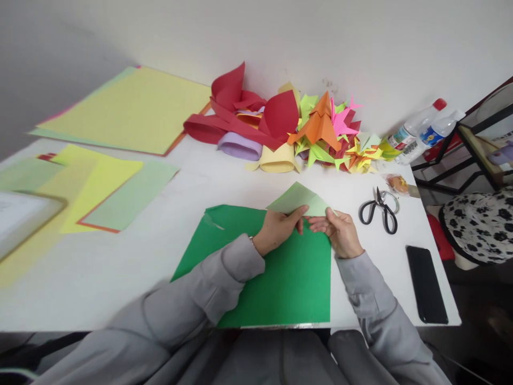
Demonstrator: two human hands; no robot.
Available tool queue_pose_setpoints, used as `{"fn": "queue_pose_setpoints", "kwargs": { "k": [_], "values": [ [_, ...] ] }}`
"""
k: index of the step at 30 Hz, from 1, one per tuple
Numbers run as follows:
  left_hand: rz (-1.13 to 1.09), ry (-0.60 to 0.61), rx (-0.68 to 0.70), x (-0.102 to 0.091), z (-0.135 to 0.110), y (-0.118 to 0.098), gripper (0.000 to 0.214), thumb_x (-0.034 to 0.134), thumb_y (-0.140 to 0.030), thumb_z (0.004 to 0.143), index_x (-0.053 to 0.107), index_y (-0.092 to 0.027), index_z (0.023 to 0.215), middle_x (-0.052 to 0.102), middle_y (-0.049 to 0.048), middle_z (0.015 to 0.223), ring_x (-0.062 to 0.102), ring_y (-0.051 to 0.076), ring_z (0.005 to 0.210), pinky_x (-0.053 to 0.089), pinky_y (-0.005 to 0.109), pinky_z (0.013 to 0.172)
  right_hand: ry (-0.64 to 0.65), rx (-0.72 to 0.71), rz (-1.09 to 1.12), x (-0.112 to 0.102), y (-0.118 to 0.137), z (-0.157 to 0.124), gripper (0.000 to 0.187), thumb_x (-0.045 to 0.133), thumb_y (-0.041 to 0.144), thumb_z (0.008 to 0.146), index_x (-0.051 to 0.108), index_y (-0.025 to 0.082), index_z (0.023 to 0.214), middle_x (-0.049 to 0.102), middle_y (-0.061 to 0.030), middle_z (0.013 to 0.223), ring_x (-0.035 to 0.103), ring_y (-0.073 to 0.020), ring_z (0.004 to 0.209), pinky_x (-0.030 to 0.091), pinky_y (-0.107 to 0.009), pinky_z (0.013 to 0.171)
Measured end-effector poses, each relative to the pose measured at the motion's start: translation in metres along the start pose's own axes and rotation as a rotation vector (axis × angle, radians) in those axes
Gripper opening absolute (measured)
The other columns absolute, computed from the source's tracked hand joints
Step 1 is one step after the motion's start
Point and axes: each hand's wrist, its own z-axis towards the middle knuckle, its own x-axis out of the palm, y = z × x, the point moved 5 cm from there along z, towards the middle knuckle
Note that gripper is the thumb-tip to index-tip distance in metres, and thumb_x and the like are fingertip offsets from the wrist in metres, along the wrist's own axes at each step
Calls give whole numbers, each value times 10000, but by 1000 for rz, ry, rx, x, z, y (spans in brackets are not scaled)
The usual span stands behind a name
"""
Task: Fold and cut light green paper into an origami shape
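Observation:
Between my two hands is a piece of light green paper [297, 197], folded to a peak at its far side. My left hand [279, 229] pinches its near left edge with the thumb on top. At its right corner, my right hand [340, 230] grips it between thumb and fingers. Some fingertips of both hands are hidden under or behind the paper. Beneath my hands a large dark green sheet [280, 283] lies flat on the white table, reaching the front edge.
Folded paper shapes, orange [321, 122] and red [280, 115] among them, are heaped along the wall. Coloured sheets [144, 107] lie at left. To the right are scissors [379, 208], a black phone [426, 284] and two plastic bottles [430, 133]. A person's patterned clothing [481, 224] shows beyond the table.

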Motion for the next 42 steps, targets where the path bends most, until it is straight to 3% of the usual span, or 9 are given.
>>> {"fn": "queue_pose_setpoints", "kwargs": {
  "k": [7, 14, 18, 26, 31, 34, 38, 42],
  "values": [
    [-32, -5, -5, -2, 2, 2, 450, 586, -406, 757, 470, -198, 375, 512, -16, 357, 499, 109, 380, 465, 252, 538, 83, -13, -35, 1, 4, -1, 457, 649, 580, 756, 727, 132, 718, 759, -124, 780, 708, -205, 663, 562, -321, 645],
    [-40, -1, 1, 0, 1, 3, 450, 589, -391, 765, 482, -202, 371, 513, -6, 354, 535, 132, 413, 499, 274, 596, 27, -47, -136, -9, 0, 1, 480, 622, 578, 779, 748, 117, 737, 748, -125, 716, 695, -196, 616, 553, -310, 607],
    [-83, -9, -6, -1, 2, 2, 413, 602, -396, 754, 501, -194, 408, 513, -7, 358, 524, 132, 396, 485, 269, 535, 28, -54, -135, -9, -3, 2, 474, 619, 577, 781, 751, 122, 761, 747, -111, 706, 685, -187, 597, 552, -307, 596],
    [-14, 56, 9, 1, -3, -1, 376, 595, -389, 760, 518, -194, 448, 501, -30, 348, 484, 110, 361, 448, 237, 474, -51, -116, -231, -4, 0, -3, 225, 782, 374, 682, 736, 154, 684, 701, -33, 585, 612, -131, 504, 499, -249, 521],
    [25, 85, 9, 3, -5, -1, 445, 590, -393, 775, 479, -188, 396, 498, -16, 349, 491, 103, 377, 467, 238, 508, -89, -89, -236, -5, 1, -4, 191, 808, 326, 648, 742, 151, 684, 704, -35, 583, 612, -133, 505, 499, -255, 527],
    [-137, 125, -38, 6, -4, 0, 366, 643, -398, 741, 527, -168, 480, 505, -21, 376, 471, 100, 356, 441, 239, 429, -93, -87, -213, -6, 2, -4, 197, 818, 326, 632, 737, 151, 673, 710, -42, 584, 612, -137, 485, 499, -264, 508],
    [-443, 219, -151, 14, -2, 1, 306, 751, -390, 635, 593, -131, 668, 610, 6, 560, 475, 87, 365, 408, 226, 331, -69, -90, -195, -7, 2, -4, 192, 815, 311, 640, 730, 141, 672, 706, -45, 581, 608, -136, 474, 489, -256, 484],
    [-483, 285, -195, 16, -3, 1, 321, 780, -371, 616, 612, -112, 705, 610, 9, 588, 486, 86, 391, 433, 223, 336, -52, -103, -196, -9, 2, -4, 186, 811, 298, 646, 729, 133, 670, 707, -48, 587, 604, -132, 470, 482, -248, 475]
  ]
}}
